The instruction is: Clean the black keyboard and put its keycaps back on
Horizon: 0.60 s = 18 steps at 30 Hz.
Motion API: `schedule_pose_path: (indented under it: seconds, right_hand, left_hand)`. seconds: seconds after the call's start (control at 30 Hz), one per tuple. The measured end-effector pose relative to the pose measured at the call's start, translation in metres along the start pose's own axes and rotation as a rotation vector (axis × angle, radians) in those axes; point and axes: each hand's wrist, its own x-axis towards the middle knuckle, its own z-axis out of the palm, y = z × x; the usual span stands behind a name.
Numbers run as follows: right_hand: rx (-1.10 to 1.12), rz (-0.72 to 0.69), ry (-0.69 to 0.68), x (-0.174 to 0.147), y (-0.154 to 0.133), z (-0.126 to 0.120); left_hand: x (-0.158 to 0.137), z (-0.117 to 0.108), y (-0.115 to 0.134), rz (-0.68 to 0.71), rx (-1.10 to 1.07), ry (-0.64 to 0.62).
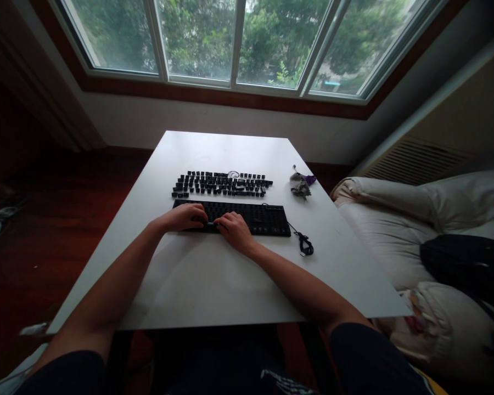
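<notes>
White counter (pixel 197 291) set below a window (pixel 201 38): a broad strip of surface separates the keyboard (pixel 267 219) from the near edge, with more toward the far edge beyond the rows of loose keys (pixel 208 184). The cable (pixel 307 244) and a crumpled cloth (pixel 299 185) lie on the right. The keyboard lies directly beneath the left hand (pixel 186 216) and right hand (pixel 235 229), which meet its near side; in each grip the fingers are curled, but whether they pinch anything cannot be told.
</notes>
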Motion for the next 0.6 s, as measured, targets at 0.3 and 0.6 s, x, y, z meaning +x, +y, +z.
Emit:
schedule_pose_path:
  seconds: [0.3, 0.6]
  right_hand:
    - [-0.018, -0.025, -0.028, -0.0019, -0.0053, 0.001]
    - [-0.014, -0.075, -0.003, -0.0008, -0.0022, -0.0033]
  left_hand:
    - [-0.0017, -0.001, 0.0001, 0.003, -0.046, -0.018]
    - [-0.0008, -0.0011, -0.0028, 0.002, -0.046, -0.048]
